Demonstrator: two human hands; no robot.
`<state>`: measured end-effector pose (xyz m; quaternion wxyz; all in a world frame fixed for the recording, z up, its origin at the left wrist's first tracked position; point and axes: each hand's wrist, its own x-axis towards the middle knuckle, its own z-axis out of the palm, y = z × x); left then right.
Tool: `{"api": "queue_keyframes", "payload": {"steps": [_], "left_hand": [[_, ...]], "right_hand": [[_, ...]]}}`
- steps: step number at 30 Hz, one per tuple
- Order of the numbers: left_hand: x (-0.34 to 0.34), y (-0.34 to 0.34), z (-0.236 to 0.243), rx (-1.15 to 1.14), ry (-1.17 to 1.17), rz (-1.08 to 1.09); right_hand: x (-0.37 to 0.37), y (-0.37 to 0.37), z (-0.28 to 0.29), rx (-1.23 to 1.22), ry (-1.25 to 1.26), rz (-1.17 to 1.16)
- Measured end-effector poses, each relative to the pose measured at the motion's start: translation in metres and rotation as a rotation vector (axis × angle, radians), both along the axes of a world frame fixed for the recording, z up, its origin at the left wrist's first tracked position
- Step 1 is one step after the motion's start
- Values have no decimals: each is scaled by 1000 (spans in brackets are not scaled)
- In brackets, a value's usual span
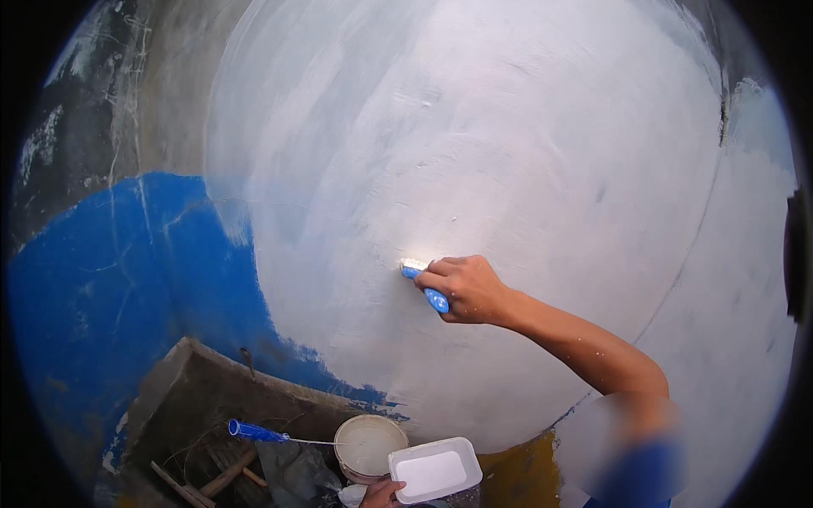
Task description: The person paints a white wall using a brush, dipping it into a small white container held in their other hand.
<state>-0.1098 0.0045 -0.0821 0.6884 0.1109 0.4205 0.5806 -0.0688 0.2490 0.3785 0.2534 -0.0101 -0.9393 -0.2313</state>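
Observation:
My right hand [466, 289] is closed round a paintbrush [436, 300] with a blue handle. Its bristles, loaded with white, press against the wall [525, 186], which is coated in white paint over much of its face. Low in the view, my left hand [384, 494] grips the edge of a white rectangular plastic tub [465, 457] with white paint inside. Only part of that hand shows at the lower edge. Small white specks dot my right forearm.
Just behind the tub stands a round bucket [371, 446] of whitish liquid, a blue-handled roller [257, 432] leaning in it. Sticks [229, 474] lie in a concrete-edged recess at lower left. Blue paint [127, 254] covers the wall's left; a yellow-brown patch [525, 476] sits low.

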Motion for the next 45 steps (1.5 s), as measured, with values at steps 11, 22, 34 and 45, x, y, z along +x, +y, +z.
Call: {"api": "queue_keyframes", "payload": {"steps": [11, 22, 34, 45], "left_hand": [[2, -14, 24, 1, -42, 75], [-10, -29, 24, -24, -49, 126], [4, -24, 15, -62, -133, 134], [-1, -40, 20, -74, -67, 155]], "right_hand": [[57, 32, 132, 673, 545, -206], [66, 8, 127, -153, 505, -117], [79, 8, -30, -77, 2, -150], [169, 32, 167, 342, 868, -203]]}}
